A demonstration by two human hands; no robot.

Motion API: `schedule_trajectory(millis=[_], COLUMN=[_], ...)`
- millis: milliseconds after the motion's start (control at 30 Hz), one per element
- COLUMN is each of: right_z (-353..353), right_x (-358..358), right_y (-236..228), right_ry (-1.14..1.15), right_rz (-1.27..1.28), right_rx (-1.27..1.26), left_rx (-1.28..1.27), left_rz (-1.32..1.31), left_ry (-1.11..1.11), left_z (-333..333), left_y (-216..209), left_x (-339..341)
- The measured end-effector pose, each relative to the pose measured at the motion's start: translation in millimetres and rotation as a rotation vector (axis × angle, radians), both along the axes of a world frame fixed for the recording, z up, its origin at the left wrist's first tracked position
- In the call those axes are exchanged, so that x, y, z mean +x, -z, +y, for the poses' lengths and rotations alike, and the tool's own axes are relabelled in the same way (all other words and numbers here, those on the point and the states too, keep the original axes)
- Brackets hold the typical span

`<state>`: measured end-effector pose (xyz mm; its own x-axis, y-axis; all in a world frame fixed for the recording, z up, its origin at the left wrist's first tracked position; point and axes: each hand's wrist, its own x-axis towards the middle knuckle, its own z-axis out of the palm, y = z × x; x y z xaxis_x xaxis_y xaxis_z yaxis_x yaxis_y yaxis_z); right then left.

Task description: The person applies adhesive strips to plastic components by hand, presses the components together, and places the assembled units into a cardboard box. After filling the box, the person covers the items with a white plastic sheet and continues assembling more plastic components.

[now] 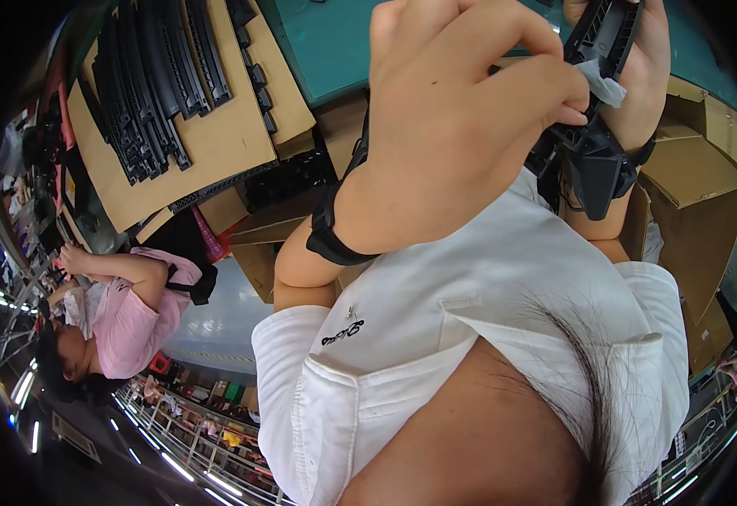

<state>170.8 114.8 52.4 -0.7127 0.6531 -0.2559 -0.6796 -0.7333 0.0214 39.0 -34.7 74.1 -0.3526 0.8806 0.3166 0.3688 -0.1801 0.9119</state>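
A long black plastic part [608,38], ribbed along its inner side, is gripped in my right hand [648,76] at the upper right. My left hand [469,126] comes across in front of it, with curled fingers closed on a thin whitish scrap of cloth or film [602,83] against the part. The left fingertips touch or nearly touch the part's edge. Part of the right hand's fingers is hidden by the part. Below, a black angular piece [596,177] hangs by the right wrist; whether it joins the part I cannot tell. A black band [335,232] circles my left wrist.
Several long curved black plastic strips [149,80] lie on cardboard [217,139] at the upper left. A green table surface [322,46] runs along the top. Open cardboard boxes [688,173] stand at the right. A person in a pink shirt [136,325] works at the left.
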Motion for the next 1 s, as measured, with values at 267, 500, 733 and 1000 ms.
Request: schedule_trajectory(millis=[267,500,733,1000], right_z=[-3,-4,9,31], right_x=[-3,-5,12,33], right_y=[-2,-3,1,21], right_ry=[0.024,-0.008,0.072,0.153], right_rz=[-0.027,0.028,0.002,-0.065], right_rx=[0.003,-0.014,-0.072,-0.005], left_rx=[-0.061,-0.114,-0.153,-0.005], left_rz=[-0.105,-0.194,-0.267,0.631], left_ry=[-0.012,-0.025,-0.018,-0.062], left_z=[0,5,9,22], left_y=[-3,-3,11,88], left_x=[2,12,3,-10])
